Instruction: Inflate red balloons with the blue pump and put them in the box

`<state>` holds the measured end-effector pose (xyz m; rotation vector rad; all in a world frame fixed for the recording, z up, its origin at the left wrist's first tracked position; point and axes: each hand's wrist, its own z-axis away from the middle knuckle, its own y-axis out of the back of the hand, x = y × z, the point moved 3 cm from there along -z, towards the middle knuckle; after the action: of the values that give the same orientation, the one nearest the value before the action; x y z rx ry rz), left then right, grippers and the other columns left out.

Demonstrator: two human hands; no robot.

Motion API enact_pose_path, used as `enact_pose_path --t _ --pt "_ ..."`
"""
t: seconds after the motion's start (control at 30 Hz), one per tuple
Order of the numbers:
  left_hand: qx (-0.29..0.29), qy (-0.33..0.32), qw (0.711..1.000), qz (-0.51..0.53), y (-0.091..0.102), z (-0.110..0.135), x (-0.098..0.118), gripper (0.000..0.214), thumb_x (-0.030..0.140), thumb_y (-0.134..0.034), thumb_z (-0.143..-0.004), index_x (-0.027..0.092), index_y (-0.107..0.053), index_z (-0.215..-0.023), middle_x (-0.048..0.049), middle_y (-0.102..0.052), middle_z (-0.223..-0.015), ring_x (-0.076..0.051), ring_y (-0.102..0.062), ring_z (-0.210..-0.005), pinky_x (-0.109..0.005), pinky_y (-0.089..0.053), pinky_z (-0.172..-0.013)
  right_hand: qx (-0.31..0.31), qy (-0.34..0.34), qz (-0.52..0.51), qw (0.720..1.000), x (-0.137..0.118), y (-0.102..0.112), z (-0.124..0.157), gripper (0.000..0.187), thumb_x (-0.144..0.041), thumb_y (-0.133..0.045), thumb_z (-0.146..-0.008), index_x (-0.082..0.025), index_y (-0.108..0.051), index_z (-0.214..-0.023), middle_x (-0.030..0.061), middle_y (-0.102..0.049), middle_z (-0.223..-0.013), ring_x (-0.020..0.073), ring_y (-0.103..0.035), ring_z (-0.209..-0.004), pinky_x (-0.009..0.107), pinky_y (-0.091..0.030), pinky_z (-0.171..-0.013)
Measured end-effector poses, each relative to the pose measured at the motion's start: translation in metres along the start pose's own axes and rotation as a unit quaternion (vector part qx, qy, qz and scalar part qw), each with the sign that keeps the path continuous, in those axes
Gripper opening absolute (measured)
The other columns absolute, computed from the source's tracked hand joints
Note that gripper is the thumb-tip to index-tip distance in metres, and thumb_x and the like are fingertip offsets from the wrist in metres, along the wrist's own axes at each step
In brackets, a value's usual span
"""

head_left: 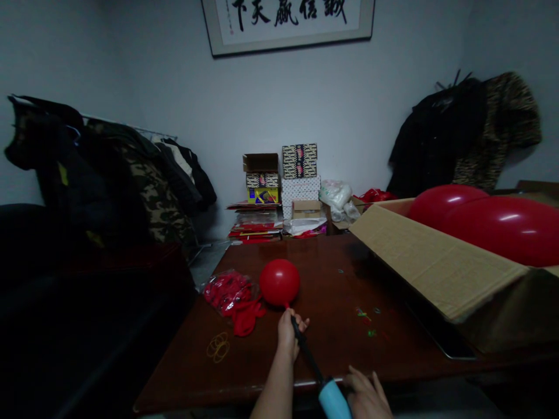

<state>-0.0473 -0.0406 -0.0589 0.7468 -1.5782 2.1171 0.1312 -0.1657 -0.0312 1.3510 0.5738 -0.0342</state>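
Note:
A small, round, partly inflated red balloon (279, 283) sits above the table at the tip of a hand pump. The pump has a black tube (309, 352) and a light blue barrel (334, 400). My left hand (288, 330) is closed around the balloon's neck where it meets the tube's end. Beside the blue barrel is my right hand (367, 397), its fingers loosely stretched and apart. The frame's lower edge cuts off part of that hand and the pump's rear. Left of the balloon, uninflated red balloons (247, 317) spill from a clear plastic bag (229, 291).
Yellow rubber bands (218, 347) lie at the front left of the brown table (323, 262). Small coloured bands (371, 333) are scattered right of centre. A cardboard box (441, 262) with large red balloons (502, 227) stands on the right, a dark flat object (449, 343) beside it.

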Motion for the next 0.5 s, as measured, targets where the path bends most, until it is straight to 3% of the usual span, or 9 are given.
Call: enact_pose_path --t 0.17,0.33,0.5 --pt "-0.002 0.004 1.000 -0.010 0.000 0.000 -0.001 0.032 0.042 -0.061 -0.070 0.020 -0.039 -0.065 0.0092 -0.040 -0.043 -0.006 -0.035 -0.033 -0.039 -0.046 -0.072 -0.005 0.009 0.000 1.000 -0.027 0.019 -0.017 0.044 -0.047 -0.051 -0.069 -0.016 -0.065 -0.097 0.0130 -0.053 -0.119 0.0335 -0.031 -0.125 0.054 -0.006 -0.104" --pt "-0.009 0.001 1.000 -0.016 0.000 -0.001 -0.001 0.033 0.044 -0.061 -0.069 0.020 -0.039 -0.065 0.0088 -0.041 -0.044 -0.006 -0.035 -0.034 -0.039 -0.047 -0.071 0.043 -0.013 0.001 0.999 -0.050 0.031 -0.042 0.045 -0.046 -0.046 -0.073 -0.014 -0.063 -0.099 0.0134 -0.053 -0.117 0.0310 -0.033 -0.124 0.050 -0.006 -0.105" --pt "-0.012 -0.008 1.000 -0.023 0.001 -0.006 -0.001 0.032 0.044 -0.060 -0.069 0.020 -0.038 -0.065 0.0087 -0.042 -0.043 -0.007 -0.036 -0.033 -0.037 -0.047 -0.067 0.067 -0.009 -0.011 0.998 -0.057 0.035 -0.058 0.045 -0.045 -0.047 -0.073 -0.013 -0.062 -0.100 0.0123 -0.055 -0.112 0.0300 -0.035 -0.122 0.047 -0.009 -0.104"
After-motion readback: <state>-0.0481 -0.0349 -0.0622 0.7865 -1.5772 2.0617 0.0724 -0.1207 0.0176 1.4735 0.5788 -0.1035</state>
